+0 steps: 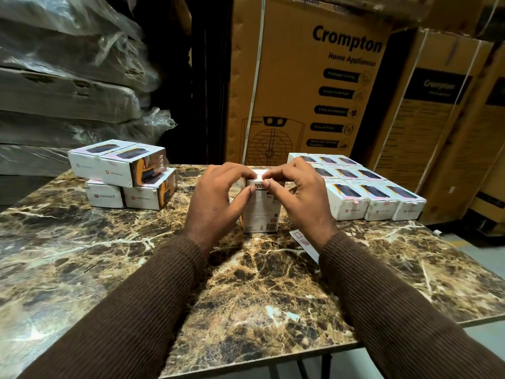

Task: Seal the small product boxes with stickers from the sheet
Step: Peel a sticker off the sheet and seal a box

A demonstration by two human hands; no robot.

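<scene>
Left hand (216, 198) and right hand (297, 195) both grip an upright white box (261, 212) (contents hidden) on the marble table (246, 291), fingertips pinching its top edge.

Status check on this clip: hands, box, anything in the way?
Left hand, right hand: both grip upright box at top edge, pressing sticker. Sticker sheet partly under right wrist. Nothing obstructing.

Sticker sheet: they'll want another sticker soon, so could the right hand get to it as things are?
Probably yes. The sticker sheet lies flat on the table just under the right hand's wrist, nothing on top, but that hand must first let go of the box.
</scene>
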